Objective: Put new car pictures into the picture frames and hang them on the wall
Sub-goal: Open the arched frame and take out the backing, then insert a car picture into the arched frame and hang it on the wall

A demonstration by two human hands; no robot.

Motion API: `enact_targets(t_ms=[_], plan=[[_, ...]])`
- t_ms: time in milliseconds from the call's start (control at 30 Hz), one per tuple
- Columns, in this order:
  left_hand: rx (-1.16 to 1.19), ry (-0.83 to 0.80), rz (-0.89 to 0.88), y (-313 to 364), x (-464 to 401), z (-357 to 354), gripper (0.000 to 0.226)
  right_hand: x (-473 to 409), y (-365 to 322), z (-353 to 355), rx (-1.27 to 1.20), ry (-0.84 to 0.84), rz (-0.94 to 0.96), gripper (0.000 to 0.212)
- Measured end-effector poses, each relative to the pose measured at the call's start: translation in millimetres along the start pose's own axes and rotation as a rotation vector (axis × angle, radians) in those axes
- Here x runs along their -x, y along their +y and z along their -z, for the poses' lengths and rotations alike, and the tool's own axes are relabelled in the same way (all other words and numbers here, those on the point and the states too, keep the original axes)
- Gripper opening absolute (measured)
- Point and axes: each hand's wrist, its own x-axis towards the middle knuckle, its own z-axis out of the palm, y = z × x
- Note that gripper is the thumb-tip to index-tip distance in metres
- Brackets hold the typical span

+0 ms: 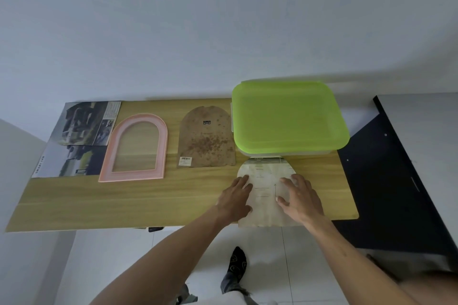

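Low in the frame, right of centre, both hands are lying flat on an arched paper sheet [266, 195] at the near edge of the wooden table [124, 200]: the left hand [235, 199] is pressing its left margin and the right hand [301, 199] its right side, fingers spread and uncurled, neither one pinching or gripping anything. The sheet's bottom edge is hanging a little over the table edge, and its top is running under the green-lidded box [288, 119] just behind it. Judging by its look, the sheet is thin, light and limp, likely to crease or slide on the smooth wood, so it is probably best lifted by that overhanging bottom edge or by both side margins at once, after sliding it clear of the box. Further back toward the middle of the frame, the brown arched backing board [207, 138] is lying flat, looking stiff and worn, with a small hanger near its top. Left of it the pink arched frame [136, 148] is lying flat and empty, likely rigid but needing care if glazed. At the far left, the car pictures [79, 138] are lying partly under the frame's left edge, so the frame is standing in the way of lifting them.
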Motion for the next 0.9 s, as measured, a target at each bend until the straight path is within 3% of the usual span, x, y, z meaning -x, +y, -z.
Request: enact_targets(t_ms=[200,400,733,900], plan=[[0.076,0.065,-0.021,-7,2,-4,0.076,1,-3,-1,0.019,0.027,0.008,0.059],[0.115,0.207,0.006,-38,22,4,0.066,-8,-25,3,-0.031,0.191,0.171,0.054],[0.174,0.403,0.260,-161,73,58,0.057,-51,-164,20,-0.087,0.144,0.446,0.056],[0.226,0.450,0.345,-236,96,85,0.055,-77,-247,26,-0.104,0.146,0.491,0.047]])
